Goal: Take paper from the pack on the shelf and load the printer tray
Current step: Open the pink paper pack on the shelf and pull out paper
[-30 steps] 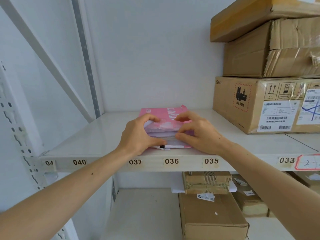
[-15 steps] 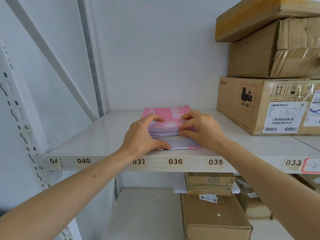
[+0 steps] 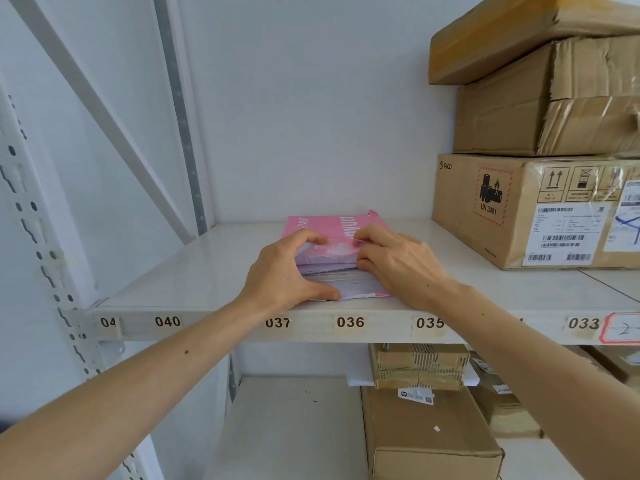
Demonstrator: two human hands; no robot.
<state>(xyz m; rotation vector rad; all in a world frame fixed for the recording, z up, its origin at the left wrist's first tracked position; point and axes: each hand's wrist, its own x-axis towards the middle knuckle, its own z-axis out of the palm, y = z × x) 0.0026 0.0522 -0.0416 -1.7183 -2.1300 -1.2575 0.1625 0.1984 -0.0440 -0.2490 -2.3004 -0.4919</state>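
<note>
**Both hands at the open end of the paper pack, upper shelf**

Pack: pink wrapper, lay flat on the white shelf, above front-edge labels 037 and 036. Long axis ran front to back, roughly square to the shelf edge. Torn, open end faced the person; far end pointed at the back wall but stopped short of it. Printing on the top face read upside down from the head view. A ragged flap of wrapper stood up at the far right corner.

Paper: white sheet edges showed at the near end, in fanned, uneven layers, projecting slightly past the wrapper toward the shelf edge.

Left hand: curled around the near left corner of the pack, thumb lying along the bottom front of the sheets, fingers bent over the top of the wrapper. Closed on the pack, not clenched.

Right hand: on the near right corner, fingertips pressed onto the wrapper top and into the sheet edges, thumb hidden. Whether it pinched sheets or only pressed on them, could not tell.

Surroundings: stack of three cardboard boxes on the same shelf to the right, well apart from the pack. More cartons on the shelf below. No printer in view.
</note>
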